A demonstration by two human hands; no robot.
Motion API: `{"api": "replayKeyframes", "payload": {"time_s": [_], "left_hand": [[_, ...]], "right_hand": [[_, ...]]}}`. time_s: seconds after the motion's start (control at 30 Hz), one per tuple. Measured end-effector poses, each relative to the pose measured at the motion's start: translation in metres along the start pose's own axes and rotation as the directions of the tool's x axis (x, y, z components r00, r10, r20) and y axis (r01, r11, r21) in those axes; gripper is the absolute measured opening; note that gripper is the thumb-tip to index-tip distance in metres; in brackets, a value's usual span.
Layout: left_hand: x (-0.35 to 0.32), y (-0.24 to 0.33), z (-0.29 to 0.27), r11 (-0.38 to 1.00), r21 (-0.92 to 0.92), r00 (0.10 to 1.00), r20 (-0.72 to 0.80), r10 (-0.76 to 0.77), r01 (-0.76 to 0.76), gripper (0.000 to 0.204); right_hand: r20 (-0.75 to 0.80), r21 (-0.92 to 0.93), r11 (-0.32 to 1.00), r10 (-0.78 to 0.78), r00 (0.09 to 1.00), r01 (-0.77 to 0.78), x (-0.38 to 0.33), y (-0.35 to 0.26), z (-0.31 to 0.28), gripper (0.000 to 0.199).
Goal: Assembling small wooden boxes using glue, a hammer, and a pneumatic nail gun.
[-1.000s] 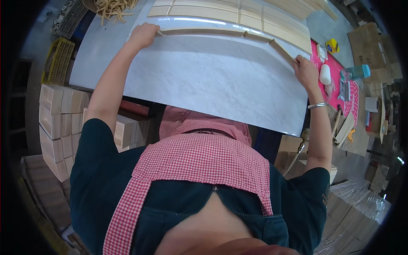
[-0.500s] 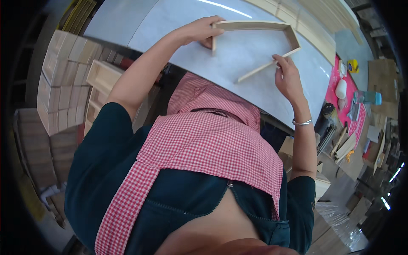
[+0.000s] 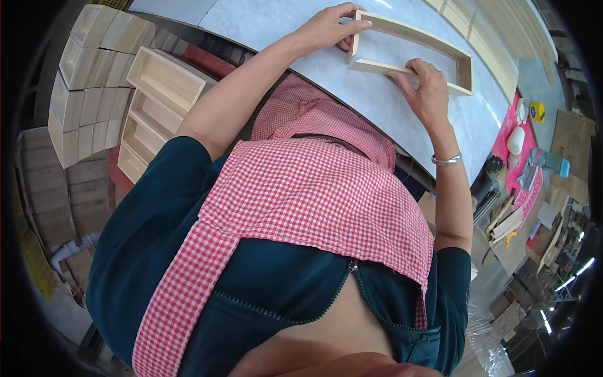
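Observation:
A long, narrow rectangular frame of pale wood stands on edge on the white worktable, with no bottom in it. My left hand is closed on its left end, thumb and fingers either side of the short wall. On the near long side, my right hand pinches the wall between thumb and fingers. The near side meets the left end at the corner by my left hand. A silver bangle circles my right wrist.
Stacked pale wooden boxes and open wooden trays stand left of the table. Long wooden strips lie along its far side. At right are a pink cloth, a white bottle, a yellow tape measure and a clear blue-capped bottle.
The near side of the frame has swung in from an angle and now meets the left end, making a closed rectangle. Both hands and the frame appear shifted right in view.

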State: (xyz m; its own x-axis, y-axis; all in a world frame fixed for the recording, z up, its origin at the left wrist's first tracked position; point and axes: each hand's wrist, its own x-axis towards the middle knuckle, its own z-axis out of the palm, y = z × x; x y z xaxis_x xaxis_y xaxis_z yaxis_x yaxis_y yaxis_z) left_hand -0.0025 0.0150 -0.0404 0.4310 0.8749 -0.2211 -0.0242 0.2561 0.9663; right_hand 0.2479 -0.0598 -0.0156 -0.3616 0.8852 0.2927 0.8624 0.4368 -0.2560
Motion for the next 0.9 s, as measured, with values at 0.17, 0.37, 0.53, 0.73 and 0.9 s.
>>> {"api": "replayKeyframes", "payload": {"time_s": [0.17,0.37,0.53,0.73,0.9], "left_hand": [[-0.012,-0.017,-0.002,0.987,0.084,0.989,-0.032,0.144,-0.140,0.068],[-0.032,-0.024,-0.001,0.863,0.346,0.928,0.080,0.364,-0.368,0.094],[-0.032,-0.023,0.003,0.768,0.530,0.923,0.085,0.374,-0.360,0.106],[-0.030,-0.027,0.003,0.747,0.531,0.903,0.089,0.420,-0.400,0.104],[-0.028,-0.028,0.006,0.750,0.523,0.902,0.090,0.423,-0.404,0.104]], "right_hand": [[-0.033,-0.002,1.000,-0.016,0.999,0.016,0.001,0.004,0.002,0.030],[-0.061,-0.014,0.999,-0.034,0.998,0.033,0.001,0.007,0.005,0.030],[-0.087,0.011,0.998,-0.053,0.995,0.054,0.002,0.006,0.009,0.031],[-0.250,0.063,0.989,-0.114,0.962,0.134,0.015,-0.035,0.024,0.034],[-0.308,0.003,0.998,-0.059,0.950,0.063,0.021,-0.053,0.052,0.036]]}}
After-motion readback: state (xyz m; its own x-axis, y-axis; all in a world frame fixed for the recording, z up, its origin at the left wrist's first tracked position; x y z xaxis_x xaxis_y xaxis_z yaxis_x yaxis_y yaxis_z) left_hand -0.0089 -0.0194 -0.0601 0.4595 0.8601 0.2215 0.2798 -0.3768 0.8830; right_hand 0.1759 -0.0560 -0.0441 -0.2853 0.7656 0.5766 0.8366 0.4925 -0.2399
